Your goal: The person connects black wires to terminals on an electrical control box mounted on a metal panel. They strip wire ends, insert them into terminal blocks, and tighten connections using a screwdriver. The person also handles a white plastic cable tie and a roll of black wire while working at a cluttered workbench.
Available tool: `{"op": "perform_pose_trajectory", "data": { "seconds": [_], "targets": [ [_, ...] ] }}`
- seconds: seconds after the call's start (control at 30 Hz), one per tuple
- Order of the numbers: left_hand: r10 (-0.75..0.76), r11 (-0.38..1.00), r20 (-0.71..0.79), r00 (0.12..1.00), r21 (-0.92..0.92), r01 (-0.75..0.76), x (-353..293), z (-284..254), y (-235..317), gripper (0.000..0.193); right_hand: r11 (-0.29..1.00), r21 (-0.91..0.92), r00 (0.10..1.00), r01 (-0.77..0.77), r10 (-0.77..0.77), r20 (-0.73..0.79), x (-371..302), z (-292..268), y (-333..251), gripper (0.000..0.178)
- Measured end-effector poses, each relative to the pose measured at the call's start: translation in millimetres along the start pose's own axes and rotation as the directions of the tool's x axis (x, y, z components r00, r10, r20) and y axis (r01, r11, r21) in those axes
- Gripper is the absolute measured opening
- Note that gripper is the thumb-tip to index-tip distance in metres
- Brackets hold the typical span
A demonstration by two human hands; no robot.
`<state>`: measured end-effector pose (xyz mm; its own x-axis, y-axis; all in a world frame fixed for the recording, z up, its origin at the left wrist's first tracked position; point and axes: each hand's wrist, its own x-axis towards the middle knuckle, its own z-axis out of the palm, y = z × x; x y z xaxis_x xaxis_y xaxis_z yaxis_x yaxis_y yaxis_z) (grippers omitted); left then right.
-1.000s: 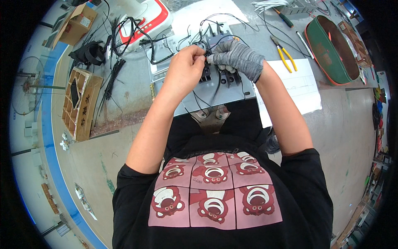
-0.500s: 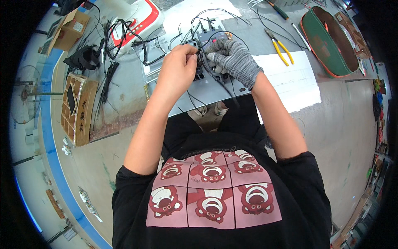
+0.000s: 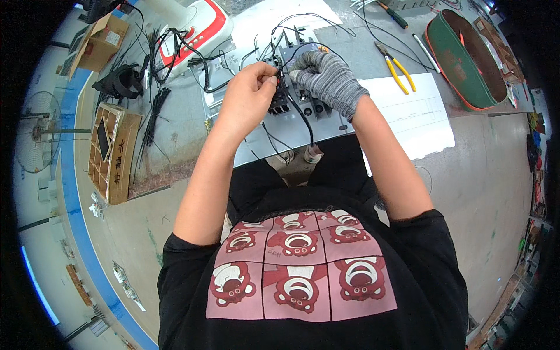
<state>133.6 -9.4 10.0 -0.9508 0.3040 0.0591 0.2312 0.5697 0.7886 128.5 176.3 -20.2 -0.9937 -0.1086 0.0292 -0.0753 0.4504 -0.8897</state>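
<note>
My bare left hand (image 3: 252, 96) pinches at a bundle of black cables (image 3: 303, 118) with thumb and forefinger. The bundle passes over a metal mounting plate (image 3: 297, 135) and hangs toward its near edge. On the plate stand a grey circuit breaker (image 3: 290, 53) and a black electrical component (image 3: 280, 105) with slots. My right hand (image 3: 331, 81), in a grey knit glove, is curled closed just right of the cables, above the breaker's near side. Whatever its fingers hold, if anything, is hidden.
Yellow-handled pliers (image 3: 396, 69) lie right of the plate on white paper (image 3: 408, 116). Beyond is a green tool bag (image 3: 461, 64). To the left are loose black cable ties (image 3: 153, 116), a wooden compartment box (image 3: 119, 157) and a red-and-white machine (image 3: 201, 29).
My right hand has drawn slightly up and away from the cable bundle, its fingers curling tighter. More of the bundle now shows. My left hand stays at nearly the same spot.
</note>
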Motion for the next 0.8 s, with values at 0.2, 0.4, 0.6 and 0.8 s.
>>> {"op": "perform_pose_trajectory", "data": {
  "seconds": [0.2, 0.4, 0.6, 0.8],
  "targets": [
    [-0.014, 0.995, 0.031, 0.999, -0.098, 0.017, 0, 1, 2, 0.025, 0.994, -0.110, 1.000, -0.018, 0.020, 0.012, -2, -9, -5, 0.032],
    [-0.118, 0.984, 0.068, 0.991, -0.123, 0.125, -2, 0, 16, 0.026, 0.991, -0.133, 1.000, -0.019, 0.019, -0.005, 1, -8, -4, 0.033],
    [-0.149, 0.973, 0.081, 0.986, -0.164, 0.160, -5, -1, 20, 0.027, 0.985, 0.106, 0.985, -0.137, 0.124, 0.117, 2, -12, -15, 0.032],
    [-0.164, 0.964, 0.109, 0.980, -0.193, 0.183, -2, -3, 20, 0.027, 0.982, 0.106, 0.978, -0.155, 0.137, 0.160, 5, -14, -18, 0.035]
  ]
}}
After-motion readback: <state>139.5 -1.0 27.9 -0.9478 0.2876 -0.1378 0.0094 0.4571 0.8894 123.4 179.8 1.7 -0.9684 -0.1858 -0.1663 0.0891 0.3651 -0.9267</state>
